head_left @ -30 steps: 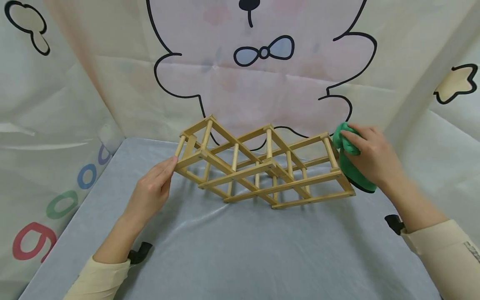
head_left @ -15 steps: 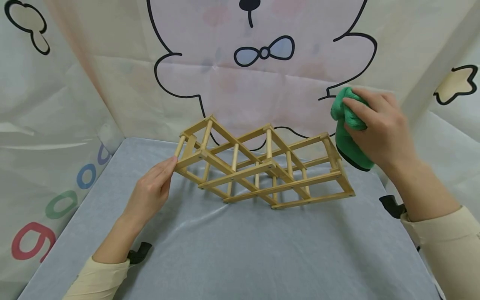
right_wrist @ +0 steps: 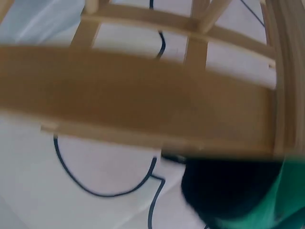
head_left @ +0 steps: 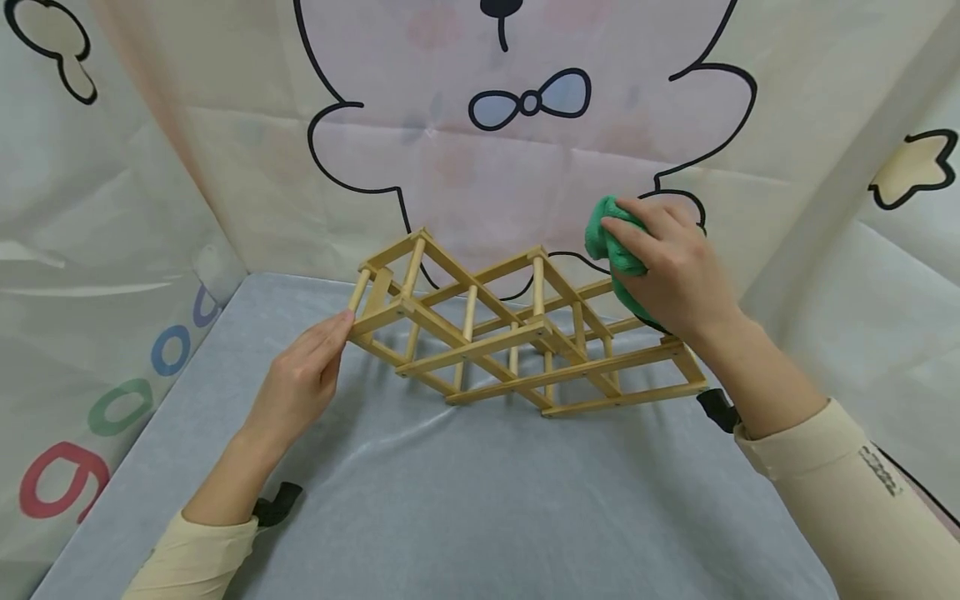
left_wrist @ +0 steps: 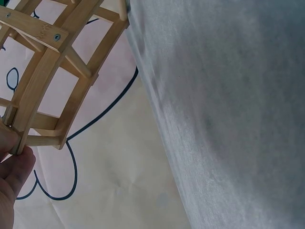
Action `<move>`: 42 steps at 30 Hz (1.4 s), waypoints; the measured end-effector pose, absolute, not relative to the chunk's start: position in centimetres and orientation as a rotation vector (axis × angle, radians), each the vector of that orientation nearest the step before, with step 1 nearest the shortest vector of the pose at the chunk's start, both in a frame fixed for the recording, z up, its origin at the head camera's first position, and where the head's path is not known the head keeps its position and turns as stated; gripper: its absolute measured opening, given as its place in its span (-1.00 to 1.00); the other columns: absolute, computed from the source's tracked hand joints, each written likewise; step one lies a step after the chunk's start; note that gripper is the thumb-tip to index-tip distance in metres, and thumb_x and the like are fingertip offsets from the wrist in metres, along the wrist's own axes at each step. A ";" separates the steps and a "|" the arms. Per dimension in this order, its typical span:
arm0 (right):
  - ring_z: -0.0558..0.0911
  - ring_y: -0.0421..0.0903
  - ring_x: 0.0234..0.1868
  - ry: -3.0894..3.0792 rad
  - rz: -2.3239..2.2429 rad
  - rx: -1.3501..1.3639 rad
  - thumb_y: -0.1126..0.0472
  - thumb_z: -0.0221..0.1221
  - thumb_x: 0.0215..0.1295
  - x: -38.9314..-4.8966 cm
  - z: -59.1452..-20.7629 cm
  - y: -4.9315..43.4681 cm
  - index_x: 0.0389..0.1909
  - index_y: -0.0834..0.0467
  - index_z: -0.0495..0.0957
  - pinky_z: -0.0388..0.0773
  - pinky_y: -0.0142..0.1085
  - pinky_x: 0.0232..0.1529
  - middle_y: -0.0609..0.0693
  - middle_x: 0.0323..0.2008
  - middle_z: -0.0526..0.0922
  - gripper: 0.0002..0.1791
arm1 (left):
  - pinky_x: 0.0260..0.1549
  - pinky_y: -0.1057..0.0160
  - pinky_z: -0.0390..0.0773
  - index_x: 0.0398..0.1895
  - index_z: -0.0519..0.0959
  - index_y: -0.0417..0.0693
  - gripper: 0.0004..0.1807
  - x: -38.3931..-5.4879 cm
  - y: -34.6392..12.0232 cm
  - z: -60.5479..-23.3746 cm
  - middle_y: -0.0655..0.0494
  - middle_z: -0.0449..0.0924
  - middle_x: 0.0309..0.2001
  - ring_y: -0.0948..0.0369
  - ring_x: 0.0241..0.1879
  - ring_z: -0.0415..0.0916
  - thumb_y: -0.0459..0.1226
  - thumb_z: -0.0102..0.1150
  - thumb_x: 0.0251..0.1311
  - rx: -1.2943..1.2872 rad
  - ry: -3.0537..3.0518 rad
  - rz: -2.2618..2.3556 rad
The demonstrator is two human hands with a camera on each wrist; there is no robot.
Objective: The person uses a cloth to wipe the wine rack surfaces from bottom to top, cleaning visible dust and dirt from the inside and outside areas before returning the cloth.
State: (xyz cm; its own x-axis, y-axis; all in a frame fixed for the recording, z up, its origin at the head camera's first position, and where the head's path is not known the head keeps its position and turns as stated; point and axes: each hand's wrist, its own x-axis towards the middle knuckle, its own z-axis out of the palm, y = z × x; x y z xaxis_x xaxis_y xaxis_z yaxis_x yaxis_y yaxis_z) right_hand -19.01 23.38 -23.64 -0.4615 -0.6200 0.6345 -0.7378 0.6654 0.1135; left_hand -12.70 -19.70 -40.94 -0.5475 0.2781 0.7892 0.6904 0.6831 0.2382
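Observation:
A light wooden lattice rack (head_left: 630, 359) of crossed slats and round dowels stands at the middle of the grey-covered table. My left hand (head_left: 300, 371) pinches its left end corner; in the left wrist view, thumb and fingers (left_wrist: 21, 167) meet at the slat's end. My right hand (head_left: 675, 267) grips a bunched green cloth (head_left: 602, 235) with a dark edge, over the rack's right end. That hand and the cloth hide part of this end. Close to the right wrist camera lies a blurred wooden slat (right_wrist: 133, 95). Whether the cloth touches the wood, I cannot tell.
A grey cloth (head_left: 480, 517) covers the table. Behind the rack hangs a pale sheet (head_left: 427, 150) printed with a cartoon figure and bow tie. More printed sheet (head_left: 90, 233) rises along the left side and also on the right.
My right hand lifted the green cloth off the rack's right end, then moved it left and slightly down over the rack. My left hand and the rack have stayed in place.

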 end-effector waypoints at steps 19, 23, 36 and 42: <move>0.54 0.30 0.20 -2.540 0.210 0.976 0.56 0.42 0.15 -19.6 -28.1 19.7 0.22 0.33 0.65 0.65 0.09 0.17 0.32 0.26 0.58 -0.45 | 0.01 -0.11 0.71 0.39 0.53 -0.30 -0.23 -12.9 -19.8 -40.7 -0.25 0.66 0.18 -0.20 0.09 0.66 -0.80 0.27 0.03 -0.751 -2.122 -0.707; 0.54 0.28 0.20 -2.559 0.161 0.968 0.54 0.44 0.16 -19.7 -28.4 19.7 0.21 0.31 0.66 0.66 0.07 0.17 0.30 0.26 0.58 -0.46 | 0.01 -0.11 0.71 0.39 0.53 -0.30 -0.23 -12.9 -19.8 -40.7 -0.25 0.66 0.18 -0.20 0.09 0.66 -0.80 0.27 0.02 -0.751 -2.121 -0.706; 0.57 0.27 0.03 -2.740 -0.095 0.902 0.48 0.44 0.20 -19.1 -29.2 20.5 -0.06 0.28 0.73 0.71 -0.05 -0.20 0.31 0.17 0.62 -0.72 | 0.02 -0.10 0.70 0.38 0.53 -0.31 -0.24 -12.9 -19.8 -40.9 -0.25 0.66 0.19 -0.19 0.09 0.66 -0.80 0.28 0.03 -0.760 -2.123 -0.694; 0.57 0.30 0.08 -2.673 -0.027 0.924 0.54 0.44 0.15 -19.2 -29.8 20.5 0.04 0.34 0.69 0.72 0.02 -0.05 0.34 0.20 0.59 -0.60 | 0.02 -0.09 0.70 0.38 0.53 -0.31 -0.24 -12.9 -19.8 -40.9 -0.25 0.66 0.18 -0.20 0.08 0.66 -0.80 0.28 0.03 -0.756 -2.116 -0.701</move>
